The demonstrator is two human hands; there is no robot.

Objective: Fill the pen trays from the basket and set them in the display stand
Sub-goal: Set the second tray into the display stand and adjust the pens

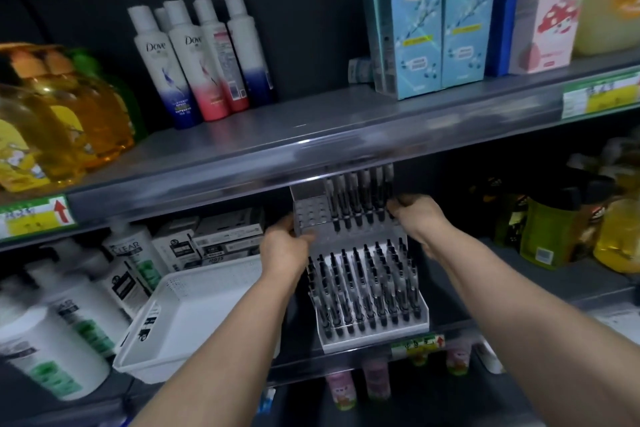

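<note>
Outstretched left hand [284,250] and right hand [419,215] grip pen tray [310,214] (half-filled).

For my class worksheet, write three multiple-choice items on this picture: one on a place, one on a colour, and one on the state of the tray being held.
1. Where is the basket?
A. Left of the stand, beside it
B. On the floor
C. On top of the stand

2. What colour is the basket?
A. Green
B. Black
C. White

3. How is the upper tray?
A. Full of pens
B. Partly filled
C. Empty

Answers:
1 A: the basket sits against the stand's left side.
2 C: its walls and floor are white.
3 B: pens stand on its right side and the holes on its left are bare. The left hand and right hand grip its ends.
</note>
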